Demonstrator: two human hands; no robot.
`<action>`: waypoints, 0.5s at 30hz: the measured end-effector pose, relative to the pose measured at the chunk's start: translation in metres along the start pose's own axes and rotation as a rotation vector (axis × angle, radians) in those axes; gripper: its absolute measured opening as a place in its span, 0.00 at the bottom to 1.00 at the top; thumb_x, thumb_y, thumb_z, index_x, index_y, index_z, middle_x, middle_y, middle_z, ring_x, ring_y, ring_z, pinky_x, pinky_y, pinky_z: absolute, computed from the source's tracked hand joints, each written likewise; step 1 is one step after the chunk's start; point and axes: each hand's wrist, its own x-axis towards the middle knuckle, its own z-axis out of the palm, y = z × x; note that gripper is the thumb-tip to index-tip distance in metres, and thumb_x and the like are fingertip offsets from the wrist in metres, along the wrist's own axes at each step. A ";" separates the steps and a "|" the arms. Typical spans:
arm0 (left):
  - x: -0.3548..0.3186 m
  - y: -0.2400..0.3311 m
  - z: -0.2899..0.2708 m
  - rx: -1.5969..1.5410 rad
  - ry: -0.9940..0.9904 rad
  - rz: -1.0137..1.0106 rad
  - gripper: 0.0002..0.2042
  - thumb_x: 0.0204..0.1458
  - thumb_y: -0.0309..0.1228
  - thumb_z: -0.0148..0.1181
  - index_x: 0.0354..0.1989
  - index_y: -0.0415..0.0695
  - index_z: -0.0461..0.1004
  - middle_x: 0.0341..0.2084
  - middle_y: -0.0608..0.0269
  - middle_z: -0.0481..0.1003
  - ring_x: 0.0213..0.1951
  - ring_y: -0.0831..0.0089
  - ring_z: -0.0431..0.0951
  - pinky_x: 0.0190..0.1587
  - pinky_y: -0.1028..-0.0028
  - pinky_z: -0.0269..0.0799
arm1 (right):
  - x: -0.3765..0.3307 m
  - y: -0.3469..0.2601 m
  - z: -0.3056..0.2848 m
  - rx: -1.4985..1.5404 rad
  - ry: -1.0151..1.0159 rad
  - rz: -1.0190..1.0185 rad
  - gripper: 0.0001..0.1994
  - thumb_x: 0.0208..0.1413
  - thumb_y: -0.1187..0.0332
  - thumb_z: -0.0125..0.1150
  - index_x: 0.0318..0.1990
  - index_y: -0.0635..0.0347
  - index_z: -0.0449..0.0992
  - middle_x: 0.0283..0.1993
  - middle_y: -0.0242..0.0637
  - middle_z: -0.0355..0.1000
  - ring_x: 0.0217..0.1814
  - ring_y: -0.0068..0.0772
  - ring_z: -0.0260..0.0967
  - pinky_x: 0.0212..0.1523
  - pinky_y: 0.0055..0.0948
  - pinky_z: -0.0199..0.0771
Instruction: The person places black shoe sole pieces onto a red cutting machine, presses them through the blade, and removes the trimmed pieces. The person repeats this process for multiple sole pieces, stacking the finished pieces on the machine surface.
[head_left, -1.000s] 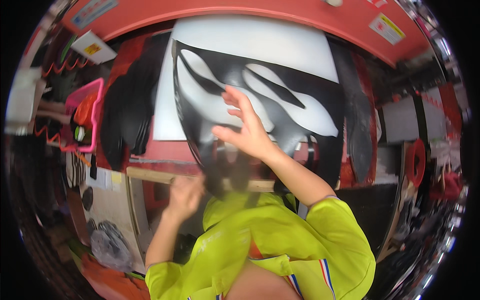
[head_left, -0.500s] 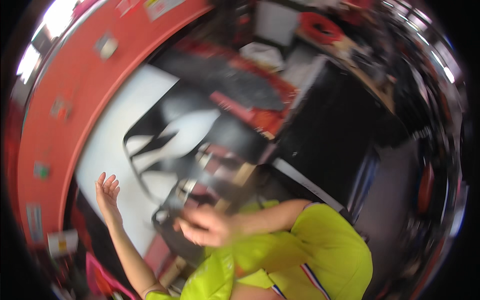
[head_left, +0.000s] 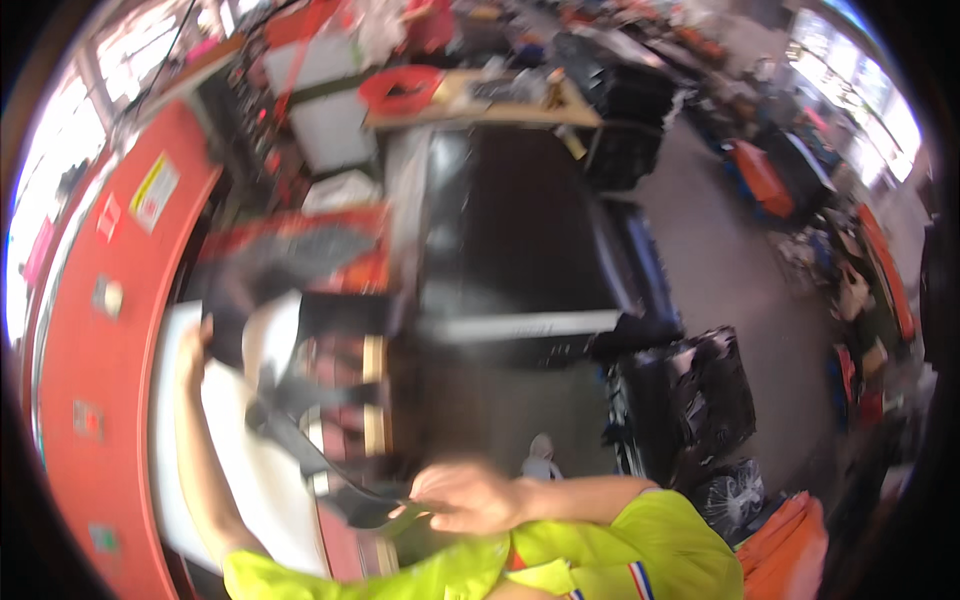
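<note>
My left hand point(head_left: 194, 348) reaches over the white board at the far left, at the edge of a black sheet point(head_left: 226, 312). Its fingers are smeared by motion, so their grip does not show. Close to my body, my right hand point(head_left: 468, 498) is closed on the end of a black cut sheet strip point(head_left: 315, 455). That strip slants down from the white board, over wooden-edged blocks point(head_left: 374, 425), to my fingers. A pale opening or patch point(head_left: 272, 340) shows amid the blurred black material.
A red machine beam point(head_left: 115, 350) runs along the left, beside the white board point(head_left: 255, 500). A large black sheet stack point(head_left: 510, 220) lies ahead. Black-wrapped bundles point(head_left: 685, 400) stand on the grey floor at right, near orange material point(head_left: 785, 550). A red ring point(head_left: 400, 90) sits on the far bench.
The view has swung right. My left hand, earlier raised with fingers spread, now reaches the black sheet's edge. The right hand has drawn the black strip away from the board, toward my body.
</note>
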 end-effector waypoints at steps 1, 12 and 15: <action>-0.020 0.025 -0.003 -0.186 -0.019 0.205 0.27 0.61 0.46 0.51 0.61 0.38 0.67 0.53 0.51 0.73 0.56 0.62 0.71 0.61 0.62 0.62 | -0.005 -0.008 0.000 0.020 -0.057 -0.101 0.15 0.57 0.68 0.62 0.49 0.67 0.75 0.32 0.40 0.70 0.35 0.46 0.66 0.41 0.40 0.70; -0.278 0.271 -0.022 0.170 0.259 0.720 0.21 0.61 0.37 0.54 0.58 0.38 0.71 0.53 0.60 0.75 0.57 0.74 0.71 0.63 0.74 0.60 | -0.086 -0.102 -0.033 0.378 -0.445 -0.285 0.11 0.60 0.71 0.56 0.47 0.66 0.78 0.23 0.31 0.56 0.24 0.34 0.58 0.55 0.52 0.66; -0.305 0.299 -0.015 0.150 0.307 0.857 0.19 0.62 0.34 0.51 0.56 0.35 0.71 0.51 0.59 0.75 0.55 0.74 0.72 0.60 0.75 0.63 | -0.120 -0.114 -0.051 0.354 -0.455 -0.321 0.13 0.61 0.73 0.54 0.51 0.67 0.76 0.24 0.32 0.56 0.26 0.34 0.59 0.55 0.50 0.66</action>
